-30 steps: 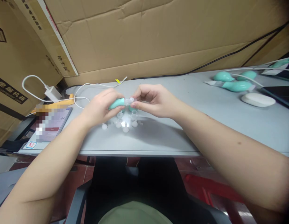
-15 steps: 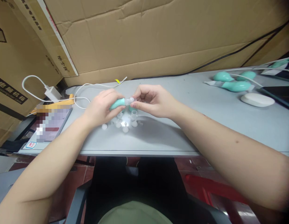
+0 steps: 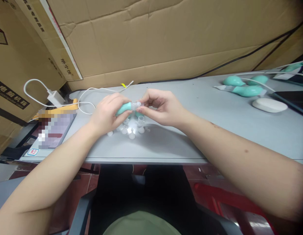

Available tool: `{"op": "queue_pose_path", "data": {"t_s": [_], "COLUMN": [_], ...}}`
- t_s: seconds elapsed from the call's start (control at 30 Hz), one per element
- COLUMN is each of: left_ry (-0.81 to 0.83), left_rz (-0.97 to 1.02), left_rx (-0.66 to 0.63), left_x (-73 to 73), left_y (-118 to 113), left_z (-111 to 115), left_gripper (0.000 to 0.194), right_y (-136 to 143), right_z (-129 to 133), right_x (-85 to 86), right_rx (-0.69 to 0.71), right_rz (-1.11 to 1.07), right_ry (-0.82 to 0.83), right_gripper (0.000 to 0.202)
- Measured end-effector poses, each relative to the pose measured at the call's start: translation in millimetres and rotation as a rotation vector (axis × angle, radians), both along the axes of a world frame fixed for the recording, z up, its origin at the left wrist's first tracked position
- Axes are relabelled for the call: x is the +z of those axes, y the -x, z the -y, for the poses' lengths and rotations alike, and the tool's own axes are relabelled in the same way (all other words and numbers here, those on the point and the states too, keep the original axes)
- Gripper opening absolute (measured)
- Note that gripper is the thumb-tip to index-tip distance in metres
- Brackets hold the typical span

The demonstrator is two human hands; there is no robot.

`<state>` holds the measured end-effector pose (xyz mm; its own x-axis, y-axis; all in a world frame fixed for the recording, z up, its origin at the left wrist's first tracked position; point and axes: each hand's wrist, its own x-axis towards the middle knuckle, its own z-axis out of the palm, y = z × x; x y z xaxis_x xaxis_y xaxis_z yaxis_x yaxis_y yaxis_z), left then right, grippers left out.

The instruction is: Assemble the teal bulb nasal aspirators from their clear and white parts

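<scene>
My left hand is wrapped round a turquoise bulb syringe, which lies sideways with its clear nozzle pointing right. At the nozzle's end, my right hand pinches the clear tip between thumb and fingers; the exact piece in the pinch is too small to make out. Below the hands on the desk stand small clear plastic cups, and several small whitish round pieces lie around them. More turquoise shows under the nozzle, partly hidden by my fingers.
Several turquoise bulbs lie at the right, near a white oval object and a dark flat device. A white charger and cable sit at the left by a flat package. Cardboard walls the back of the desk.
Both hands hold nearly the same pose on the bulb syringe. My right hand has shifted very slightly to the right, and the view has moved a touch.
</scene>
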<state>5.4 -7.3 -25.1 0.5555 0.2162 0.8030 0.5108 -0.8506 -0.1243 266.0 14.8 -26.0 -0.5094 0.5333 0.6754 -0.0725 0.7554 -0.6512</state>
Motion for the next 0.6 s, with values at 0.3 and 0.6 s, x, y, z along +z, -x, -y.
{"op": "queue_pose_path", "data": {"t_s": [0.3, 0.6], "left_ry": [0.043, 0.05], "left_rz": [0.019, -0.018], "left_rx": [-0.008, 0.061], "left_x": [0.1, -1.9], "left_y": [-0.8, 0.1], "left_z": [2.2, 3.3], "left_gripper": [0.017, 0.028], "right_y": [0.5, -3.0], "right_z": [4.0, 7.6], "right_x": [2.5, 5.7], "right_rx": [-0.011, 0.001], "right_rz": [0.023, 0.068], "right_ry": [0.052, 0.096], "right_gripper": [0.045, 0.044]}}
